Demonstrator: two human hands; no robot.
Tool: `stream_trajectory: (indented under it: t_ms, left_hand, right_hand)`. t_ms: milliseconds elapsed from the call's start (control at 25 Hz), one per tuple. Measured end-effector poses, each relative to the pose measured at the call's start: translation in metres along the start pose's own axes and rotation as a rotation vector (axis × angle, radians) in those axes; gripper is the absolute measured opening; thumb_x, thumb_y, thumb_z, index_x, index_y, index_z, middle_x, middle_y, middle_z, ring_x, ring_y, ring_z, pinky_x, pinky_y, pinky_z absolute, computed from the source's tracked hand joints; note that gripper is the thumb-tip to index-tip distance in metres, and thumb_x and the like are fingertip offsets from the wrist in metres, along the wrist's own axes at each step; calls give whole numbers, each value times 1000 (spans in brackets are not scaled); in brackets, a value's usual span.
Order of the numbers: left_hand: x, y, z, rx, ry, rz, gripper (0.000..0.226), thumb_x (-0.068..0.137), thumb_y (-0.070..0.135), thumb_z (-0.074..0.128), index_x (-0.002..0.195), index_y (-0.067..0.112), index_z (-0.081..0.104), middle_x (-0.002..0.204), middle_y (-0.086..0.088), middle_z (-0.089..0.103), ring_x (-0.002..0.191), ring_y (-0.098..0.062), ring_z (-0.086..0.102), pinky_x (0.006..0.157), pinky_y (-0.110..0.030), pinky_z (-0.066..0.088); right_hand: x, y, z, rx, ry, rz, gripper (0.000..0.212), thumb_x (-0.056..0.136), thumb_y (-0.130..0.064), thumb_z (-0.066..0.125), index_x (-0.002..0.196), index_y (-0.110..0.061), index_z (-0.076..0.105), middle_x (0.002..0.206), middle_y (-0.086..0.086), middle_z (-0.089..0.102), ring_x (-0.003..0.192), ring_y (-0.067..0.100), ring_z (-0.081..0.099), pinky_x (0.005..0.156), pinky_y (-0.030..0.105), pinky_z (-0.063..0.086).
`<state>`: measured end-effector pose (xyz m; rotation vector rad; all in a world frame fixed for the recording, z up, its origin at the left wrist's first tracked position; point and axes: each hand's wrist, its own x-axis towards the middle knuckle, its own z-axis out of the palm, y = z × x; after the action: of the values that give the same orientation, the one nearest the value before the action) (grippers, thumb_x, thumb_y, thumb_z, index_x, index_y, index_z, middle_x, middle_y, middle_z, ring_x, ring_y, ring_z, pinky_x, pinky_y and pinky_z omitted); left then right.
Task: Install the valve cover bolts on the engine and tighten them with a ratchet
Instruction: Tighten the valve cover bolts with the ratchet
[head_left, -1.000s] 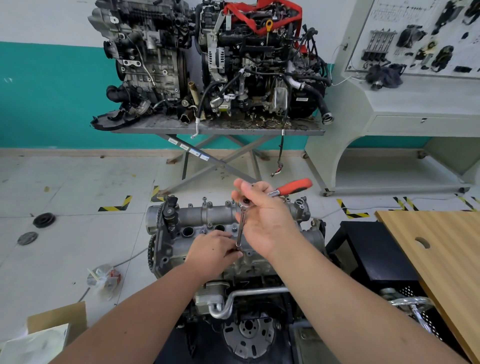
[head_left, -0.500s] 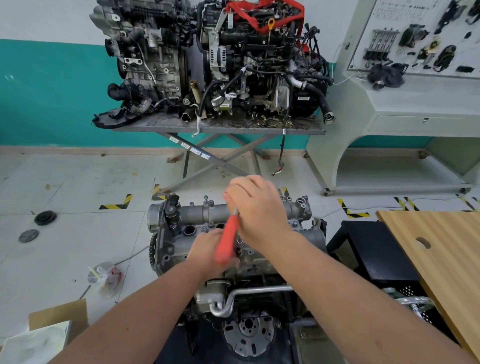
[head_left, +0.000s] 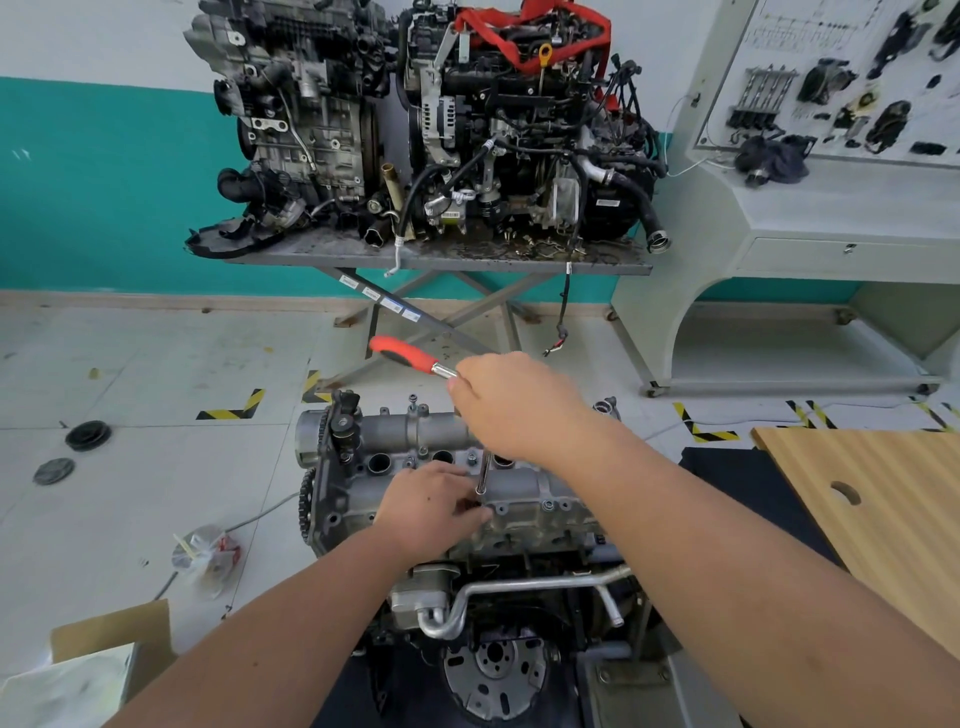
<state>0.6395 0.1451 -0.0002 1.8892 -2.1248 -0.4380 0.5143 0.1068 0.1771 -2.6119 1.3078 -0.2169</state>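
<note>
A person's left hand (head_left: 434, 506) rests on the valve cover (head_left: 519, 493) of the engine (head_left: 467, 519), fingers (head_left: 475, 514) curled near the extension's (head_left: 483, 474) foot, apparently steadying its socket on a hidden bolt. Above the cover, the right hand (head_left: 511, 402) grips the ratchet (head_left: 410, 356) near its head, the red handle pointing away to the left.

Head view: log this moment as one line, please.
right hand grips ratchet head | extension upright on valve cover | left hand fingers steady its tip | red handle points away
</note>
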Motion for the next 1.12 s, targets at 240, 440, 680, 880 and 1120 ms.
stream_trajectory:
  t_ms: [240,440,680,880,1120]
  left_hand:
    - [1,-3,2,36,5,18,34,94,57,50,81,31,67,122,15,65,131,-4,44,94,-37,44]
    - [1,-1,0,77,22,30,37,96,56,49,80,29,68,113,19,67,124,-3,49,85,-35,47]
    - [0,-1,4,133,93,112,25,95,37,56,99,21,73,108,7,70,116,-14,57,77,-31,43]
    - [-3,-1,2,-111,178,120,24,96,25,59,110,11,72,88,18,56,80,5,57,77,-27,53]
    - [1,-1,0,37,42,13,29,94,50,55,90,28,73,109,13,69,121,-4,51,83,-31,45]
  right_hand:
    - [-12,-3,15,1485,-115,344,4,97,-12,51,96,-9,53,79,10,75,75,26,71,84,36,51]
    - [-14,-4,39,2079,245,392,32,92,4,59,73,-19,46,81,2,65,79,18,59,74,26,44]
    - [-24,4,67,831,699,-91,20,97,-14,63,113,-20,74,131,-4,64,120,11,58,101,26,46]
    - [-12,7,62,18,717,-368,18,84,-4,60,98,-5,71,99,10,66,81,31,58,67,42,49]
    - [-7,2,24,-324,293,-182,46,103,-51,23,123,-24,55,93,-1,52,72,23,46,58,30,27]
